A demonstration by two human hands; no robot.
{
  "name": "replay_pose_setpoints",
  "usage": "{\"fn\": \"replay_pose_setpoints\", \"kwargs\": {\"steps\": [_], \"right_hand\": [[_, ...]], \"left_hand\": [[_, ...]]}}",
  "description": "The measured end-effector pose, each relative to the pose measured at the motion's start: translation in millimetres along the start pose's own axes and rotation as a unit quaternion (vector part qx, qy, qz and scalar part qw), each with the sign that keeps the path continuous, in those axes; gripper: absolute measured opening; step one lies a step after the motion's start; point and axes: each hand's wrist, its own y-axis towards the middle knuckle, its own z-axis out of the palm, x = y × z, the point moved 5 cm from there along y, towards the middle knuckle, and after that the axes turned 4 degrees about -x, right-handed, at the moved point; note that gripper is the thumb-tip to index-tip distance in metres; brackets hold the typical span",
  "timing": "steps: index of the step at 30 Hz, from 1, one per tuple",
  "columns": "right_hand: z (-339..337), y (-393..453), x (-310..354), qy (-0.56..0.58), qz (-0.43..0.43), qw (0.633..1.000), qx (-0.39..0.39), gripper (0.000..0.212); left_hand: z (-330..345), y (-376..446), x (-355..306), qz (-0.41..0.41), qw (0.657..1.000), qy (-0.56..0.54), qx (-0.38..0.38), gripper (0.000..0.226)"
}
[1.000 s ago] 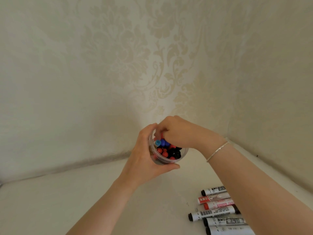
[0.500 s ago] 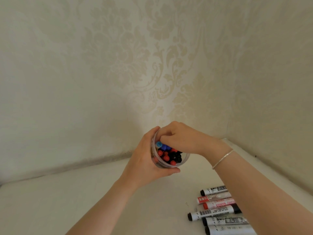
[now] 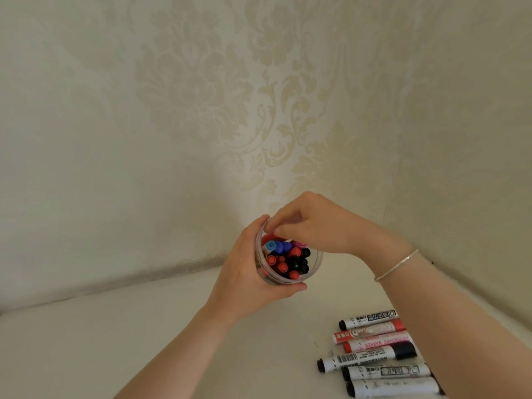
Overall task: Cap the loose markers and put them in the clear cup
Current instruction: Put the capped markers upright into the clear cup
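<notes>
Cup (image 3: 315, 264) in left hand (image 3: 247, 272), full w/ capped markers (image 3: 288, 259).

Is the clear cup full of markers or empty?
Nearly full. The clear cup, held by the left hand, is packed with red, black and blue marker ends. The right hand reaches in.

Home room: damask wallpaper (image 3: 218, 105), white corner tabletop (image 3: 121, 341).
</notes>
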Motion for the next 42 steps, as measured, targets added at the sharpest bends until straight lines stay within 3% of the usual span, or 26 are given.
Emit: {"fn": "replay_pose_setpoints", "kwargs": {"steps": [6,12,14,17,19,20,21,23,24,26,36,42], "right_hand": [[-12,-18,5,-0.040,0.006,0.999,0.007,0.029],[-21,-54,-1,0.018,0.010,0.998,-0.064,0.029],[-31,-70,0,0.074,0.003,0.989,-0.125,0.029],[-51,-94,-15,0.187,0.016,0.945,-0.267,0.032],[-60,-108,-36,0.139,0.073,0.929,-0.336,0.033],[-62,-113,-47,0.054,0.113,0.936,-0.330,0.033],[-58,-118,-57,-0.043,0.152,0.948,-0.275,0.034],[-34,-127,-81,-0.178,0.220,0.957,-0.070,0.050],[-20,-133,-91,-0.205,0.241,0.948,0.020,0.059],[1,-142,-103,-0.229,0.256,0.933,0.107,0.065],[11,-127,-143,-0.300,0.215,0.919,0.137,0.054],[16,-111,-155,-0.378,0.201,0.886,0.180,0.052]], "left_hand": [[9,-5,-18,0.030,0.999,-0.012,-0.011,0.109],[17,-11,-41,0.062,0.998,-0.031,-0.008,0.114],[20,-14,-47,0.071,0.997,-0.037,-0.009,0.113],[22,-21,-55,0.082,0.996,-0.038,-0.017,0.111],[23,-26,-59,0.086,0.995,-0.037,-0.023,0.111],[24,-28,-61,0.089,0.995,-0.036,-0.025,0.111],[25,-30,-63,0.091,0.995,-0.036,-0.026,0.111],[27,-33,-68,0.095,0.995,-0.037,-0.024,0.111],[28,-35,-70,0.096,0.994,-0.037,-0.021,0.110],[31,-37,-74,0.104,0.994,-0.030,-0.015,0.111],[34,-36,-75,0.113,0.993,-0.013,-0.004,0.112],[31,-32,-68,0.106,0.994,-0.008,-0.006,0.112]]}}
